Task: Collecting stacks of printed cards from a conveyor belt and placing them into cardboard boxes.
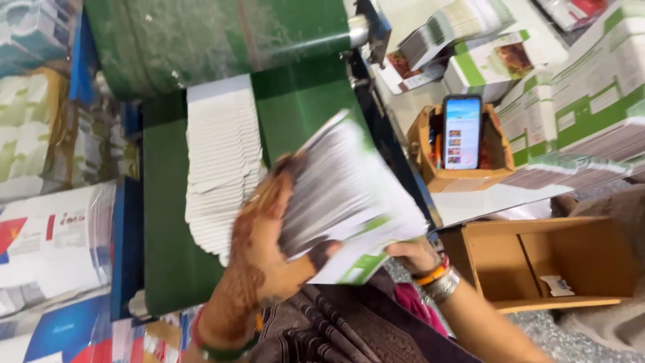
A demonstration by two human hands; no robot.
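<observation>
We've got both hands, left hand [259, 259] and right hand [410, 254], fingers clamped on the fanned stack of flat white-and-green cartons [346, 195], hovering over the green conveyor belt [168, 235], right beside the shingled row of white flat cartons [222, 161].

Single head-worn view, looking steeply down and forward, with the frame tilted. It sits close above the hands, which fill the lower centre. The green conveyor belt [168, 222] runs away toward the top, and a brown cardboard box [551, 262] lies at right.
</observation>
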